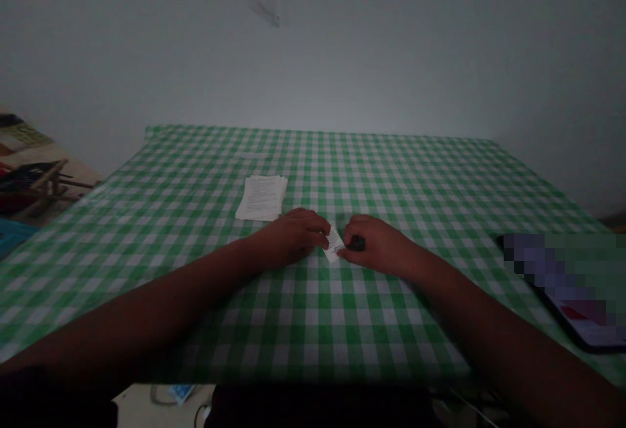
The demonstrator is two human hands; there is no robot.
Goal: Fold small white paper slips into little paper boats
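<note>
My left hand [293, 235] and my right hand [374, 243] meet at the middle of a table covered by a green and white checked cloth [313, 310]. Between their fingertips is a small folded white paper slip [334, 244], pinched from both sides. My right hand's fingers also curl round a small dark object [357, 243] that I cannot make out. A stack of printed white papers [263, 197] lies on the cloth just beyond my left hand.
A dark tablet or phone [577, 310] lies near the table's right edge, partly blurred out. A plain wall [342, 69] rises right behind the table. Wooden furniture and clutter [34, 183] stand at the far left.
</note>
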